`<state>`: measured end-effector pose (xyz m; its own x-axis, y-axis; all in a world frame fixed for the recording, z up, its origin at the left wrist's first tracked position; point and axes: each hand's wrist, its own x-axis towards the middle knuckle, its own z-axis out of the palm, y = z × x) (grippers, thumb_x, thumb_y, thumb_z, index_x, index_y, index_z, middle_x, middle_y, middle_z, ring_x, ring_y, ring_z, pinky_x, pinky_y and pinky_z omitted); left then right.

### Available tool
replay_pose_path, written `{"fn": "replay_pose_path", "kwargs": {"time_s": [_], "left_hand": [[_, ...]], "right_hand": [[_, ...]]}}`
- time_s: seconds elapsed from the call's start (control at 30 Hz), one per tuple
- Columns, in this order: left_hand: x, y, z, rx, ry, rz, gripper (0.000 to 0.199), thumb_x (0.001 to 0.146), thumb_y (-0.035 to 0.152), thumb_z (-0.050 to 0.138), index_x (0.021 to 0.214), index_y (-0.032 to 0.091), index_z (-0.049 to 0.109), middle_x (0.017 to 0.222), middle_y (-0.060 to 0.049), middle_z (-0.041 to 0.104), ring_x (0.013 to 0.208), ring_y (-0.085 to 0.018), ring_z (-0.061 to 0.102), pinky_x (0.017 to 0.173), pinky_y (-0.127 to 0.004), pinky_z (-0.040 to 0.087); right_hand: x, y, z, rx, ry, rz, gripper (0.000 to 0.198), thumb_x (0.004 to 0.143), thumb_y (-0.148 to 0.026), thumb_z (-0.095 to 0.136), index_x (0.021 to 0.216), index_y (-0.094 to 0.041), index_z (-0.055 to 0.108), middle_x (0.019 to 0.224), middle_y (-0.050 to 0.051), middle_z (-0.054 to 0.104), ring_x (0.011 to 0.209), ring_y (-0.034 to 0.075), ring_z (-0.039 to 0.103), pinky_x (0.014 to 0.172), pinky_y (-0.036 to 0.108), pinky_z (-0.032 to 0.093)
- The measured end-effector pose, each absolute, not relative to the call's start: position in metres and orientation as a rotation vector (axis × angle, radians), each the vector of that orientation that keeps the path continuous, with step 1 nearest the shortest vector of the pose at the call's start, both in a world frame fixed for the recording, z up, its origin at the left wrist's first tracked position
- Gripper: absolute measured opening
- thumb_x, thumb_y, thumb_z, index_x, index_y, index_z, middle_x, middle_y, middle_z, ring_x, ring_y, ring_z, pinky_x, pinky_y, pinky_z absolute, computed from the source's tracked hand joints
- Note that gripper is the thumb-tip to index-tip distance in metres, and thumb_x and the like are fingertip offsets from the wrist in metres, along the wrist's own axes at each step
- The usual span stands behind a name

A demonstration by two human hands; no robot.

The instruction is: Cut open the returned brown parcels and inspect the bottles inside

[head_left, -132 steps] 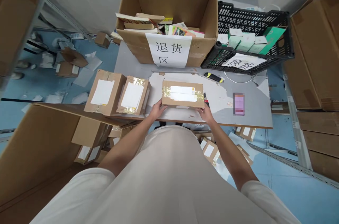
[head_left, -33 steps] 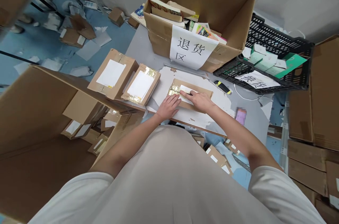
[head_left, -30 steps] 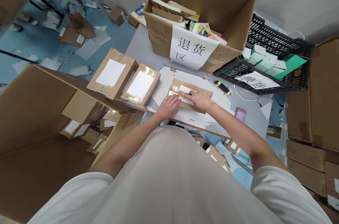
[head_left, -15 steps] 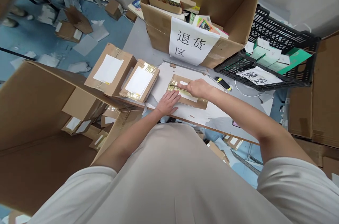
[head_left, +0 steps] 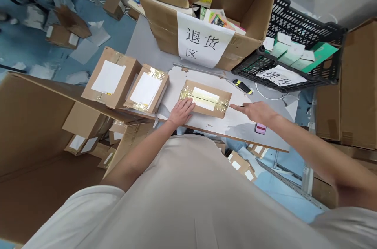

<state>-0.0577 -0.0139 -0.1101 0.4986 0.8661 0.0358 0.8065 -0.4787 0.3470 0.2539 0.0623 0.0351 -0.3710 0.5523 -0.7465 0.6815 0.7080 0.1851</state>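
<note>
At the desk's (head_left: 235, 123) front edge, a left hand (head_left: 181, 110) presses flat, fingers spread, on a taped cardboard parcel (head_left: 205, 98) (likely light, stiff, slick-taped; best gripped by its short ends) while the right hand (head_left: 257, 110) pinches a thin blade beside it.

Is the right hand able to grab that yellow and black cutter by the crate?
Probably yes. The right hand is just near of the cutter, with only bare table between.

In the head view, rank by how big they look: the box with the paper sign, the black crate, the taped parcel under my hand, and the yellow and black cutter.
1. box with the paper sign
2. black crate
3. taped parcel, left hand resting on it
4. yellow and black cutter
</note>
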Motion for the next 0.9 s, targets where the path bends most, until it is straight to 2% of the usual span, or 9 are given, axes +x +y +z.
{"fn": "replay_pose_path", "kwargs": {"time_s": [0.23, 0.3, 0.43, 0.53, 0.6, 0.63, 0.7, 0.8, 0.9], "left_hand": [[-0.050, -0.016, -0.108, 2.472, 1.477, 0.302, 0.053, 0.090, 0.035, 0.044, 0.139, 0.014, 0.044, 0.147, -0.018, 0.042, 0.139, -0.034, 0.033, 0.111, -0.052, 0.027], [-0.047, -0.016, -0.106, 2.488, 1.496, 0.295, 0.052, 0.091, 0.034, 0.043, 0.139, 0.014, 0.044, 0.146, -0.019, 0.043, 0.138, -0.035, 0.035, 0.110, -0.053, 0.028], [-0.040, -0.017, -0.097, 2.490, 1.543, 0.287, 0.047, 0.091, 0.028, 0.041, 0.136, 0.016, 0.047, 0.141, -0.019, 0.049, 0.133, -0.036, 0.041, 0.105, -0.054, 0.031], [-0.038, -0.016, -0.086, 2.487, 1.520, 0.214, 0.044, 0.090, 0.029, 0.044, 0.132, 0.019, 0.052, 0.133, -0.019, 0.055, 0.125, -0.036, 0.048, 0.099, -0.054, 0.035], [-0.038, -0.011, -0.078, 2.500, 1.469, 0.166, 0.046, 0.088, 0.037, 0.049, 0.130, 0.019, 0.053, 0.126, -0.019, 0.059, 0.118, -0.036, 0.052, 0.098, -0.053, 0.035], [-0.038, -0.006, -0.074, 2.513, 1.443, 0.159, 0.052, 0.086, 0.044, 0.053, 0.131, 0.018, 0.052, 0.127, -0.020, 0.058, 0.117, -0.036, 0.052, 0.099, -0.053, 0.034], [-0.038, 0.008, -0.067, 2.552, 1.388, 0.174, 0.078, 0.075, 0.061, 0.061, 0.137, 0.016, 0.046, 0.138, -0.022, 0.048, 0.125, -0.039, 0.045, 0.105, -0.055, 0.027], [-0.034, 0.034, -0.065, 2.599, 1.294, 0.157, 0.121, 0.052, 0.077, 0.069, 0.146, 0.011, 0.031, 0.154, -0.026, 0.021, 0.141, -0.046, 0.019, 0.112, -0.057, 0.013], [-0.029, 0.053, -0.068, 2.571, 1.269, 0.075, 0.135, 0.045, 0.080, 0.069, 0.149, 0.008, 0.023, 0.156, -0.027, 0.016, 0.143, -0.047, 0.011, 0.114, -0.057, 0.005]], "right_hand": [[0.303, 0.016, 0.037, 1.171, 2.088, -0.235, 0.076, 0.087, -0.004, 0.032, 0.150, -0.043, 0.016, 0.106, 0.011, 0.063, 0.075, 0.020, 0.064, 0.067, 0.031, 0.040], [0.316, 0.001, 0.040, 1.373, 2.078, -0.278, 0.070, 0.090, -0.011, 0.034, 0.150, -0.043, 0.018, 0.106, 0.010, 0.063, 0.076, 0.021, 0.063, 0.066, 0.031, 0.041], [0.314, -0.035, 0.032, 1.866, 2.096, -0.556, 0.062, 0.096, -0.032, 0.032, 0.154, -0.027, 0.012, 0.114, 0.012, 0.063, 0.089, 0.025, 0.063, 0.071, 0.033, 0.047], [0.285, -0.052, 0.012, 1.969, 2.131, -0.846, 0.065, 0.095, -0.027, 0.031, 0.155, -0.019, 0.008, 0.118, 0.012, 0.064, 0.097, 0.025, 0.062, 0.078, 0.033, 0.048], [0.264, -0.056, -0.001, 2.025, 2.089, -0.847, 0.065, 0.094, -0.024, 0.031, 0.155, -0.017, 0.009, 0.117, 0.012, 0.065, 0.098, 0.025, 0.062, 0.080, 0.034, 0.047], [0.255, -0.056, -0.005, 2.048, 2.059, -0.808, 0.064, 0.094, -0.024, 0.031, 0.154, -0.017, 0.009, 0.117, 0.013, 0.065, 0.098, 0.026, 0.062, 0.079, 0.034, 0.047], [0.242, -0.056, -0.009, 2.060, 2.002, -0.725, 0.063, 0.095, -0.023, 0.030, 0.154, -0.017, 0.009, 0.114, 0.015, 0.065, 0.095, 0.027, 0.062, 0.077, 0.034, 0.046], [0.230, -0.053, -0.007, 2.037, 1.913, -0.600, 0.063, 0.095, -0.019, 0.028, 0.154, -0.015, 0.007, 0.108, 0.017, 0.064, 0.090, 0.027, 0.063, 0.076, 0.035, 0.046], [0.216, -0.048, -0.003, 2.008, 1.814, -0.503, 0.069, 0.093, -0.015, 0.028, 0.154, -0.013, -0.003, 0.105, 0.019, 0.063, 0.086, 0.027, 0.065, 0.077, 0.035, 0.047]]}}
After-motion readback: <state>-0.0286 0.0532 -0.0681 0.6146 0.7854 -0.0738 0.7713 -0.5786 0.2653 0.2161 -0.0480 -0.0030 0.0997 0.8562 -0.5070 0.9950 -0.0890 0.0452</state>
